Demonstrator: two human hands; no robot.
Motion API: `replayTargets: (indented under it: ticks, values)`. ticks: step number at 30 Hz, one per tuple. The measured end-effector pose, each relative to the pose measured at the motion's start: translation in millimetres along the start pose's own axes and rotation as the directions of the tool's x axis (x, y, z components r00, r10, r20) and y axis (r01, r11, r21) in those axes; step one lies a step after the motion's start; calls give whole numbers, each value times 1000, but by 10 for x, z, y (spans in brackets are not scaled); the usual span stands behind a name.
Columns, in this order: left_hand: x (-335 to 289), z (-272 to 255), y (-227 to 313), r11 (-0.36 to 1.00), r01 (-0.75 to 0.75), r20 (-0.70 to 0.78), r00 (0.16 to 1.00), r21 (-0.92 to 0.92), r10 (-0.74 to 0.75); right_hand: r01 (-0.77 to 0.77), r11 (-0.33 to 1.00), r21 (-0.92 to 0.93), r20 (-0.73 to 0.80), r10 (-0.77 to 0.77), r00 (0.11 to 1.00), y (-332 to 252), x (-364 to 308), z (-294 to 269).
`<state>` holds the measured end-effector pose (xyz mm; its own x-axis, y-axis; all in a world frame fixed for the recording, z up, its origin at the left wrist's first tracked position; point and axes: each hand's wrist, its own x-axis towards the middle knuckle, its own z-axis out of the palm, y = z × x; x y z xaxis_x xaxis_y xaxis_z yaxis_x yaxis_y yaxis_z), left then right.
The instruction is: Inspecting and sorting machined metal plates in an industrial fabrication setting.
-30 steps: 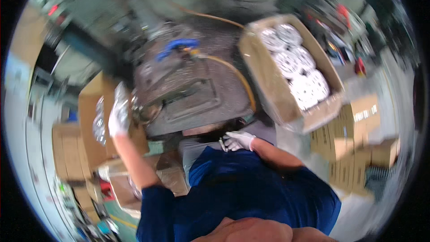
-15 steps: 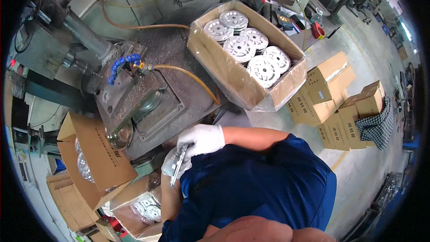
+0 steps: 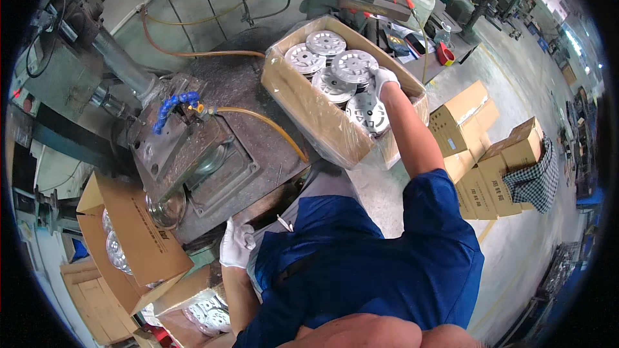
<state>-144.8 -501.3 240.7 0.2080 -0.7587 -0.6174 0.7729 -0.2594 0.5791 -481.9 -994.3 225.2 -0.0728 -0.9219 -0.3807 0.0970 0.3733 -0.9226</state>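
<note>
- Head view: the right hand (image 3: 386, 82), much nearer, seems to pinch a round disc (image 3: 354, 66) immediately leftward, within the carton (image 3: 303, 111).
- Left hand (image 3: 236, 245): loosely curled, thumb apart.

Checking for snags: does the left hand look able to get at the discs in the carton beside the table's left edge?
Probably yes, reaching over: the carton is open, but its brown panel stands between the left hand and the discs.

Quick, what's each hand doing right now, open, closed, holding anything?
Left hand: fingers partly curled, nothing visible in it; open or closed can't be told.
Right hand: closed on the rim of a silver slotted metal disc.
</note>
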Motion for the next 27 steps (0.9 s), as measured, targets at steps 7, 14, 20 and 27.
replayTargets:
  ticks: [7,14,20,27]
  values:
    - [-301,-436,-42,997,-73,-182,980,11,74,-102,939,-329,-204,35,978,-99,233,97]
    - [-422,-579,-109,998,-65,-257,965,-13,60,323,368,-872,70,-560,826,-107,-234,228]
    - [-310,-556,-61,993,-93,-277,955,72,110,314,-9,-949,290,-412,864,-159,-351,343]
    - [-463,-721,36,987,-113,-174,976,111,132,204,-83,-975,220,-405,887,-172,-492,469]
